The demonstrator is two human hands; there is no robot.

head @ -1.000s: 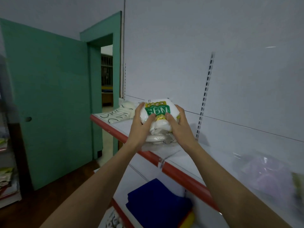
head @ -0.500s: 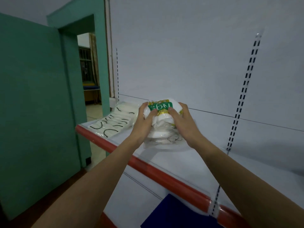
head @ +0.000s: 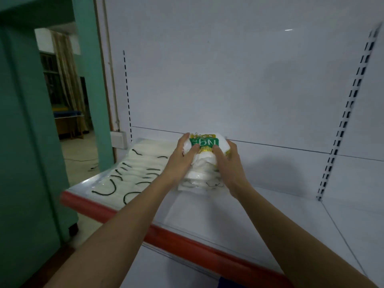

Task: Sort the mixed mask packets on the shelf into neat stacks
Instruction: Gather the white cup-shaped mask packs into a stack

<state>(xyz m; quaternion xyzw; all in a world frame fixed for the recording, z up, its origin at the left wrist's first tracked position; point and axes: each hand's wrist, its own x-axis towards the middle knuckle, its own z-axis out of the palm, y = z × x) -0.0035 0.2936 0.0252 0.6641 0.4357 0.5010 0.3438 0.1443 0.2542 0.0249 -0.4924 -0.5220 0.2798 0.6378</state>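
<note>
On the white shelf (head: 259, 221), our left hand (head: 178, 161) and right hand (head: 228, 163) clasp the mask packets (head: 204, 161) from both sides. They look soft, light and slippery, so we'd squeeze the flanks evenly.

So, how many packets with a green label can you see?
1: the white mask packet with a green label, atop the stack gripped between left hand and right hand. Lower labels may be hidden.

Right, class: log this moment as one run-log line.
left hand: grips green-labelled packet stack | right hand: grips it | stack: on shelf
</note>
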